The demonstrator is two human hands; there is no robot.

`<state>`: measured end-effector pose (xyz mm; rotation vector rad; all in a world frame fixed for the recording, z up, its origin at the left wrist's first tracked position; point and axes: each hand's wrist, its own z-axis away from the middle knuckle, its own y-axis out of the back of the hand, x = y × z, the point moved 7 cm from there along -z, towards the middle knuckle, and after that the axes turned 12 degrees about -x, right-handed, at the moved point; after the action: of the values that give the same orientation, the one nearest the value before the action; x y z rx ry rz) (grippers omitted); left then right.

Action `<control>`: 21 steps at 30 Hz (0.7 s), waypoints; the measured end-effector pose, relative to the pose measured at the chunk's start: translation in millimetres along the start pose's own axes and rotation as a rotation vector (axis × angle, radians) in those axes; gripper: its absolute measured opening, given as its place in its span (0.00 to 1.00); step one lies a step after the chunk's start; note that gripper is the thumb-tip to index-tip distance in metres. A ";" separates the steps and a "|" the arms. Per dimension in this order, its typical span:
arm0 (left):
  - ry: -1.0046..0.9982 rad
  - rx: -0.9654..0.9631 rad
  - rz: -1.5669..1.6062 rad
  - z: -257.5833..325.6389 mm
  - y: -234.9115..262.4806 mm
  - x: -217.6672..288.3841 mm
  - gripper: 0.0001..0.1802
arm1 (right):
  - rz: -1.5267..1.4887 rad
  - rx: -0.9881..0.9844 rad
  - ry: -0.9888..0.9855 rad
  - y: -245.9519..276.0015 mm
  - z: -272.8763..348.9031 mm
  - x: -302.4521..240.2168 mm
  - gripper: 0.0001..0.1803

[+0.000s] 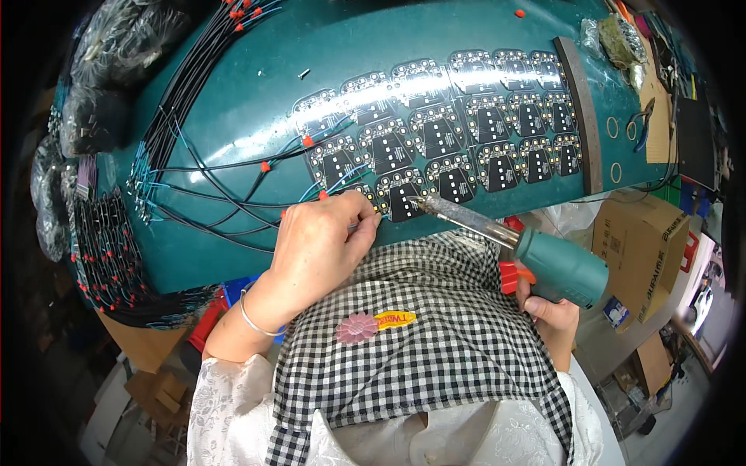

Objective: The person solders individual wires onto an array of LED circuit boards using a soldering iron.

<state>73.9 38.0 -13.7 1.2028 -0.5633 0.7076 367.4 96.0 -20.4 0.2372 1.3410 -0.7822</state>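
My left hand [322,241] is closed in a pinch at the near edge of the circuit boards, on what seems to be a thin wire of a black cable [233,227]; the fingers hide most of it. My right hand [550,311] grips the handle of a green soldering gun [561,266] with a red-orange trigger. Its metal barrel points left, and the tip hovers over or touches a black circuit board [404,196] beside my left fingers; I cannot tell which. Several such boards lie in rows. Blue wires from cables with red pieces [308,140] reach the leftmost boards.
A dark bar [579,116] borders the boards on the right of the green mat [233,93]. Bundled black cables [113,256] hang at the left edge. Blue-handled pliers [644,132] and rubber bands [615,172] lie right. A cardboard box [641,248] stands below them.
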 end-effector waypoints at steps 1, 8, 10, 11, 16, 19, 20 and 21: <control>0.013 0.010 -0.032 -1.0 -0.3 -0.6 0.03 | 0.011 -0.004 -0.021 0.1 1.2 2.3 0.18; 0.074 0.085 -0.057 4.9 -6.5 3.9 0.08 | 0.004 -0.022 0.027 -8.0 -0.1 6.7 0.14; 0.063 0.144 -0.088 7.2 -6.0 5.6 0.09 | 0.044 -0.058 -0.013 -9.6 -0.4 10.5 0.13; 0.066 0.145 -0.087 7.1 -6.4 4.6 0.09 | 0.044 -0.061 -0.015 -9.8 -1.7 11.7 0.13; 0.069 0.166 -0.039 6.9 -5.1 1.2 0.09 | 0.068 -0.040 0.013 -13.3 -9.5 11.5 0.12; 0.064 0.144 -0.046 4.1 -5.3 2.5 0.09 | 0.047 -0.044 0.010 -14.0 -9.0 11.6 0.12; 0.067 0.146 -0.045 4.6 -5.2 2.0 0.09 | 0.048 -0.048 0.008 -14.3 -10.1 12.1 0.12; 0.071 0.147 -0.044 5.1 -5.1 1.5 0.09 | 0.067 -0.056 0.005 -15.0 -11.4 12.8 0.12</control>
<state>78.6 32.4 -14.5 1.3179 -0.4302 0.7610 349.4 86.9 -31.0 0.2380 1.3507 -0.6873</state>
